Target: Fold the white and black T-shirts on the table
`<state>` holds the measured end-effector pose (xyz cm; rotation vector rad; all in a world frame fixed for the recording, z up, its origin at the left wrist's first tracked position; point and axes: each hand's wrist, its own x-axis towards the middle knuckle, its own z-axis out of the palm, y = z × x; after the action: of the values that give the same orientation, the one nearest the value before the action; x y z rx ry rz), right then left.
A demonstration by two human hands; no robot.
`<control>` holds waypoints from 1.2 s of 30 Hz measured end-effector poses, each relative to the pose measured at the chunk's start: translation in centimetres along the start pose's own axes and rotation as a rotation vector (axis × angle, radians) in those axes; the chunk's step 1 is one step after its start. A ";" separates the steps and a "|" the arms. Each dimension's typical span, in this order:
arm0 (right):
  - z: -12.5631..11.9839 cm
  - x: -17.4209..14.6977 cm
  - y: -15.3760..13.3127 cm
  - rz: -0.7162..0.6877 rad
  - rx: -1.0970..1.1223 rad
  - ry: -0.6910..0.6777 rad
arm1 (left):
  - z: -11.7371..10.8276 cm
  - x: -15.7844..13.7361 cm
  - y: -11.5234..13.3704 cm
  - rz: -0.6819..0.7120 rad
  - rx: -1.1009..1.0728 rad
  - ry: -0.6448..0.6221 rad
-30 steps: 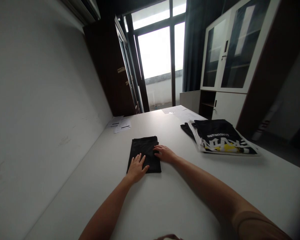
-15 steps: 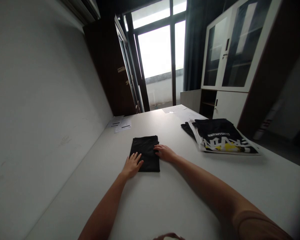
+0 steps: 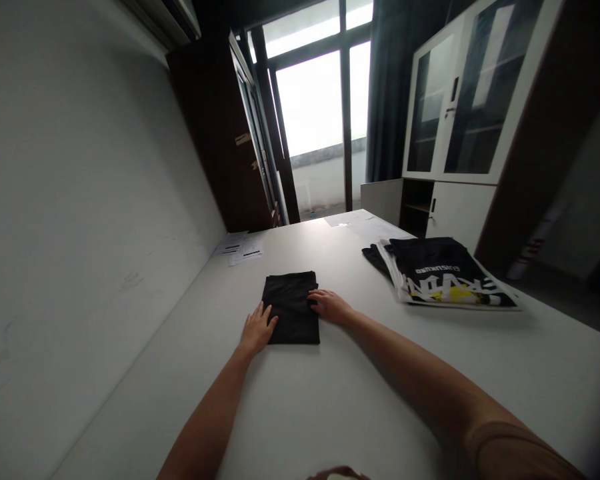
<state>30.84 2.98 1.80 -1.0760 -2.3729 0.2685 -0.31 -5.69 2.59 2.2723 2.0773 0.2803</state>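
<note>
A black piece of cloth [image 3: 291, 320], folded into a neat rectangle, lies flat on the white table [image 3: 300, 407]. At its left edge rests my left hand [image 3: 257, 329], fingers spread, with the thumb and fingertips touching the fabric. My right hand [image 3: 331, 307] lies along the cloth's right edge, its fingertips on the fabric and its fingers stretched out. Neither hand grips the cloth. What kind of garment it is, if any, I cannot make out.
To the right lies a stack of folded dark and white clothes [image 3: 437, 267] with printed lettering. Paper sheets [image 3: 245, 250] lie by the left wall [image 3: 95, 200], and others [image 3: 360, 223] at the table's far end. A white cabinet [image 3: 463, 213] stands beyond.
My left hand has slid left, off the cloth's surface to its left edge. My right hand and the cloth stay where they were.
</note>
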 end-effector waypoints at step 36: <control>1.1 -1.6 -9.2 -0.038 0.011 -0.211 | 0.3 -0.3 0.9 0.000 0.001 0.008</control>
<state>25.24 -4.31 3.69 -1.0413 -2.5714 0.3990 0.58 -6.02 2.39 2.2756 2.0820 0.2892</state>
